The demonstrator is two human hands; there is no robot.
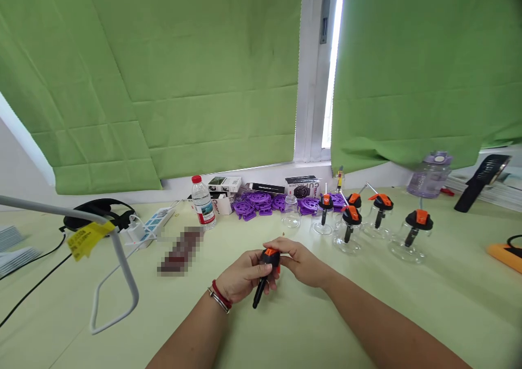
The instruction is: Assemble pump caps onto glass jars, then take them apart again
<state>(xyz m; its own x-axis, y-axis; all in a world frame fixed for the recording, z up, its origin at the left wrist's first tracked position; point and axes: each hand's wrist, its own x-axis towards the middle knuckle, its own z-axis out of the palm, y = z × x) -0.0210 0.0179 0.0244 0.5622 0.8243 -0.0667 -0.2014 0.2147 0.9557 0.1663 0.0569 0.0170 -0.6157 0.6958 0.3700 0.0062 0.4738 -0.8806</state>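
Observation:
Above the front middle of the table, my left hand (247,275) is closed around a black-and-orange bottle lid (269,257). The lid's black tube (258,294) slants down and left, below the fingers. My right hand (299,261) grips the same lid from the right, fingers over its orange top. Part of the lid is hidden behind my fingers. Farther right stand several clear glass bottles, such as this front one (397,248), with matching lids (420,219) on them. An uncapped glass bottle (291,217) is at the back middle.
Purple plastic pieces (261,201) and small boxes (225,184) lie along the wall. A water bottle (203,203) stands at the back left. Left of my hands are a grey metal frame (126,266), a power strip (160,220) and cables. An orange item (505,257) lies at the right edge.

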